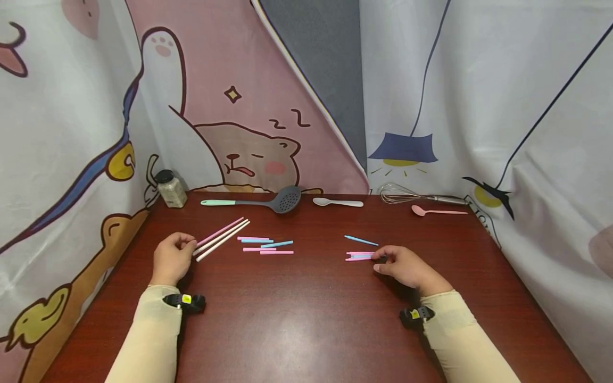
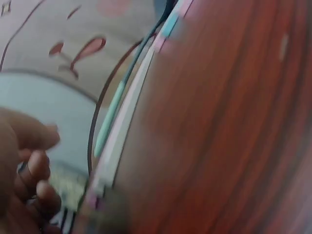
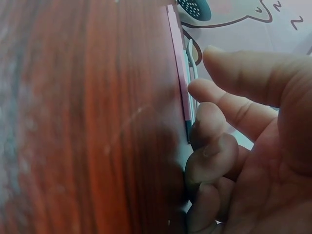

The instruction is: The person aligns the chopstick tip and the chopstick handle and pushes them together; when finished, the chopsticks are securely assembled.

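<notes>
My left hand (image 1: 173,259) is at the near ends of a few long sticks, a pink stick (image 1: 220,231) and whitish sticks (image 1: 224,240), lying slanted on the table. In the left wrist view its loosely bent fingers (image 2: 41,187) are beside the sticks, with nothing visible between them and the thumb. My right hand (image 1: 407,268) is beside a small bunch of short pink and blue sticks (image 1: 359,256). Its thumb stands away from the fingers, and the fingertips (image 3: 207,119) are close to the bunch; whether they touch is unclear. One short blue stick (image 1: 361,240) lies just behind.
Between the hands lies a loose group of short pink and blue sticks (image 1: 265,249). Along the back are a jar (image 1: 171,190) with a black lid, a slotted skimmer (image 1: 284,201), a white spoon (image 1: 337,202), a whisk (image 1: 402,194) and a pink spoon (image 1: 438,211). Printed curtains border the table (image 1: 297,319).
</notes>
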`<action>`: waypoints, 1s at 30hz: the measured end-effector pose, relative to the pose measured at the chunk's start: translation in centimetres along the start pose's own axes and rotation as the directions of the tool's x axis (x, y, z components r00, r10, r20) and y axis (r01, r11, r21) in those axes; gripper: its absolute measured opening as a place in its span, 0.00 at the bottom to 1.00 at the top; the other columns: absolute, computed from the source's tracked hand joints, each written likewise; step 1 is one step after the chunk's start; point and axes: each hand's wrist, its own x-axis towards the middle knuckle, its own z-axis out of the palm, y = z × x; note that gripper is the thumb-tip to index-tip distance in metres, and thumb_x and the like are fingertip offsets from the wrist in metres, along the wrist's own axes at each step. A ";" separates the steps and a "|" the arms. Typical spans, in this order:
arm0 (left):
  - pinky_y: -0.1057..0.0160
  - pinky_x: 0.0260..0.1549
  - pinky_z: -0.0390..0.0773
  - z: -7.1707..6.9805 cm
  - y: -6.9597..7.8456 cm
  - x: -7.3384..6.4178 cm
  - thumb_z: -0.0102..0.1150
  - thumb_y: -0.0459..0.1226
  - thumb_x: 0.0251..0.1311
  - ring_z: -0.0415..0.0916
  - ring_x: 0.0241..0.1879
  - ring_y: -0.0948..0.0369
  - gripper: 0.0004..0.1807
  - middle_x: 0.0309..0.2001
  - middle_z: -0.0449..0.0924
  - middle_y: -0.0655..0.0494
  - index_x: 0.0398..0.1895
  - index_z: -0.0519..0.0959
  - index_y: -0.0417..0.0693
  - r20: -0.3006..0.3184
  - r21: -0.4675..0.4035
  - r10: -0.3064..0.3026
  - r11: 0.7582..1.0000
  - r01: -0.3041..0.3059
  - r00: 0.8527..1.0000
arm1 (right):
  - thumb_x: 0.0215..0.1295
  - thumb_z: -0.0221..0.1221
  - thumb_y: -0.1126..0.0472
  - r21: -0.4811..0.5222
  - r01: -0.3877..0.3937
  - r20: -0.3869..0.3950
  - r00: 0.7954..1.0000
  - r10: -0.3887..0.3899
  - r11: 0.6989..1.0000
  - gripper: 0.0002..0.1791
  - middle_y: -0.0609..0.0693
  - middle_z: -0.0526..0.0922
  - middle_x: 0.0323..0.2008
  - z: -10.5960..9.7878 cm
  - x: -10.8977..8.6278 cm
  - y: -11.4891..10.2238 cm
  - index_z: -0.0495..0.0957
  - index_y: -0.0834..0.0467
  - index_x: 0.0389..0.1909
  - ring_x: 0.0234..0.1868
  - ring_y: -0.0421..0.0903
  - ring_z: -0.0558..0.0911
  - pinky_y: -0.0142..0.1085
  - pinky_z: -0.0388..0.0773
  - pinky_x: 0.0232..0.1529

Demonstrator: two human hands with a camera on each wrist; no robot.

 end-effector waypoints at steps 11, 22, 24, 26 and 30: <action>0.63 0.32 0.72 3.7 5.0 -2.6 0.65 0.32 0.69 0.72 0.30 0.61 0.05 0.31 0.80 0.54 0.45 0.86 0.42 0.251 -0.182 0.324 0.941 -0.284 0.912 | 0.67 0.69 0.62 -0.011 0.007 0.007 1.000 -0.007 1.000 0.16 0.50 0.76 0.26 0.0 0.1 -0.1 0.85 0.60 0.53 0.30 0.47 0.72 0.37 0.68 0.29; 0.51 0.51 0.77 5.5 6.8 -4.2 0.62 0.33 0.72 0.80 0.46 0.56 0.10 0.44 0.88 0.53 0.51 0.86 0.43 0.432 -0.175 0.337 0.941 -0.289 0.836 | 0.67 0.69 0.61 -0.020 0.004 0.025 1.000 -0.004 1.000 0.12 0.50 0.77 0.29 -0.2 0.1 0.0 0.85 0.59 0.49 0.32 0.47 0.73 0.39 0.69 0.33; 0.49 0.53 0.77 5.8 6.8 -4.2 0.61 0.32 0.72 0.80 0.47 0.54 0.10 0.44 0.88 0.52 0.52 0.85 0.42 0.439 -0.180 0.345 0.939 -0.295 0.830 | 0.67 0.69 0.60 -0.018 0.008 0.030 1.000 -0.007 1.000 0.12 0.50 0.77 0.29 -0.2 0.1 0.1 0.85 0.59 0.49 0.32 0.47 0.73 0.39 0.69 0.33; 0.47 0.54 0.77 6.1 6.8 -4.2 0.61 0.32 0.72 0.81 0.49 0.53 0.10 0.44 0.88 0.52 0.52 0.85 0.41 0.444 -0.186 0.350 0.936 -0.298 0.825 | 0.67 0.69 0.60 -0.015 0.006 0.033 0.999 -0.005 1.000 0.11 0.50 0.76 0.29 -0.2 0.1 0.1 0.85 0.59 0.48 0.32 0.47 0.72 0.39 0.68 0.33; 0.48 0.55 0.77 6.5 6.8 -4.1 0.61 0.32 0.71 0.81 0.49 0.54 0.11 0.44 0.87 0.53 0.52 0.85 0.43 0.459 -0.185 0.339 0.940 -0.285 0.821 | 0.67 0.69 0.60 -0.006 -0.007 0.042 0.999 0.008 1.000 0.11 0.50 0.75 0.28 -0.3 0.2 0.2 0.85 0.58 0.48 0.32 0.47 0.72 0.39 0.68 0.33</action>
